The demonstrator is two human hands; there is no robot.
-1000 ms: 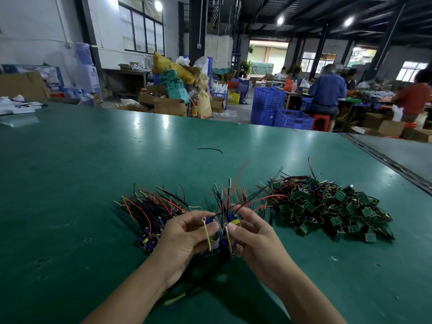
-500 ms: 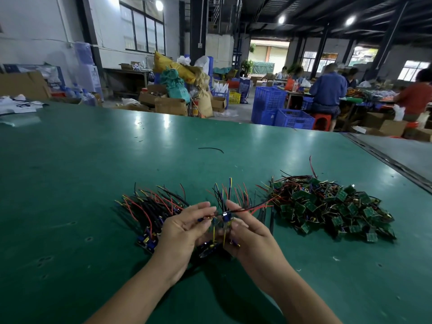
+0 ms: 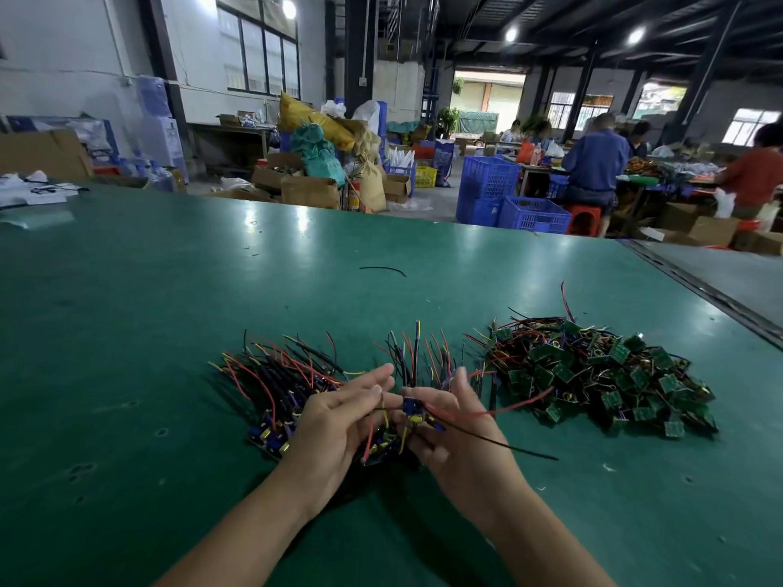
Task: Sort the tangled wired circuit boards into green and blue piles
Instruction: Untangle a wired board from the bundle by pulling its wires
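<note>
Step in hand (judged): freeing one blue board point(image 3: 410, 406) from the tangled clump point(image 3: 413, 366) at the near centre of the green table point(image 3: 169, 290).

Hands: the right hand point(image 3: 459, 434) pinches the blue board at its fingertips, fingers curled. The left hand point(image 3: 339, 421) has its fingers mostly straight, but the thumb and forefinger tips appear to close on leads of the tangled clump just left of the board. Both hands are gripping; neither is idle.

Position: the board sits between the two hands, at both sets of fingertips, over the clump's near edge. Its red lead point(image 3: 500, 410) and black lead point(image 3: 508, 446) trail right, across the right hand. The red one reaches the near-left edge of the green-board pile point(image 3: 606, 379). The blue-board pile point(image 3: 275, 400) lies just left of the left hand, partly hidden behind it.

Technique (judgement): steady the clump with the left hand and draw the board out along the run of its own leads, not across them. A sideways tug would likely drag neighbouring boards along. Watch the red lead, which could snag on the green-board pile. Once free, the board belongs on the left pile, a short move. The green-board pile is farther off to the right.
</note>
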